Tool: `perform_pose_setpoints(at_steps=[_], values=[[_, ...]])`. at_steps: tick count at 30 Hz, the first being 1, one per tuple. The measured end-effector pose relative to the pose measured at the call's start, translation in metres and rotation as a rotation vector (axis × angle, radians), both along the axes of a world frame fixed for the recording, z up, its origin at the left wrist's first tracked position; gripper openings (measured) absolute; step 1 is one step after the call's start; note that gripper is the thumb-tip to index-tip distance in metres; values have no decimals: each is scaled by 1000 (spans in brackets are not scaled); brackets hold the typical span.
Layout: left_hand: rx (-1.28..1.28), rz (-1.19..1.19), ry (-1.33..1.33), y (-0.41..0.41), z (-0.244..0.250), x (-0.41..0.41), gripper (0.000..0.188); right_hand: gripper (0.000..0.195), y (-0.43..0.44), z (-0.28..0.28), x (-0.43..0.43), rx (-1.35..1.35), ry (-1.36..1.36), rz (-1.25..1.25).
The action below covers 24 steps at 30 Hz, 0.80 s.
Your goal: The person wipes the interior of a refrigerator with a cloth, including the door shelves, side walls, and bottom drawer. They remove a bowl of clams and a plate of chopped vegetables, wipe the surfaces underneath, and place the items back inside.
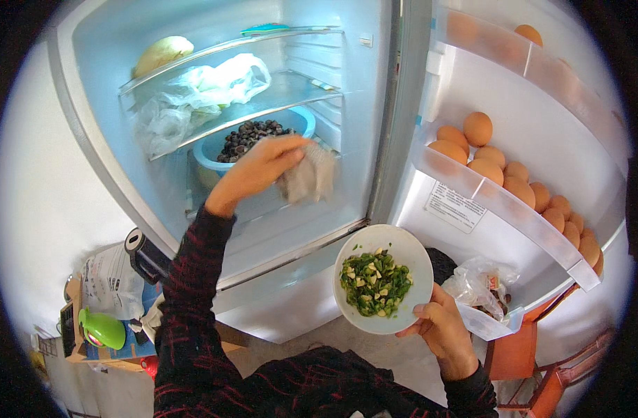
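My left hand (266, 162) reaches into the open refrigerator (379, 130) and grips a greyish-beige cloth (311, 175), which is blurred. Just behind that hand, a light blue basin (304, 119) filled with small dark round items (251, 137) stands under the lower glass shelf. In my right hand (439, 324) is a white bowl (422, 292), held by its rim outside the fridge, with its inside facing me. Chopped green vegetables mixed with pale pieces like garlic (373, 282) lie in the bowl.
Plastic bags (214, 86) lie on a glass shelf (292, 89); a pale melon-like item (165, 55) sits above. Brown eggs (517, 190) fill the open door's rack (507, 201). A lower door bin (486, 326) holds a clear bag. At left are a black mug (141, 256) and a green container (102, 329).
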<state>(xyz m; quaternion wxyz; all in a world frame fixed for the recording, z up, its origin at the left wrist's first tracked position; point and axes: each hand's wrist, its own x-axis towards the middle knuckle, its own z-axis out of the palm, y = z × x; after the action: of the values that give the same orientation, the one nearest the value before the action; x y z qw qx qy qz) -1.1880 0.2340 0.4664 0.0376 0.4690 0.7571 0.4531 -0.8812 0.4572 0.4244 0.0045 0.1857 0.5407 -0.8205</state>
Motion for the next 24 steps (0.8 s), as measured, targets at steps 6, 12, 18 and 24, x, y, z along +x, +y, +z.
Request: perform_pose_setpoints(at_steps=[6, 12, 18, 24], values=[[-280, 146, 325, -36, -126, 85, 20, 54, 1, 7, -9, -12, 50, 76], [-192, 134, -99, -75, -132, 127, 20, 46, -29, 24, -77, -10, 160, 124], [-31, 160, -200, -115, -175, 144, 19, 35, -55, 44, -181, -43, 336, 37], [-17, 69, -509, -150, -195, 177, 22, 37, -44, 81, -298, 96, 317, -152]])
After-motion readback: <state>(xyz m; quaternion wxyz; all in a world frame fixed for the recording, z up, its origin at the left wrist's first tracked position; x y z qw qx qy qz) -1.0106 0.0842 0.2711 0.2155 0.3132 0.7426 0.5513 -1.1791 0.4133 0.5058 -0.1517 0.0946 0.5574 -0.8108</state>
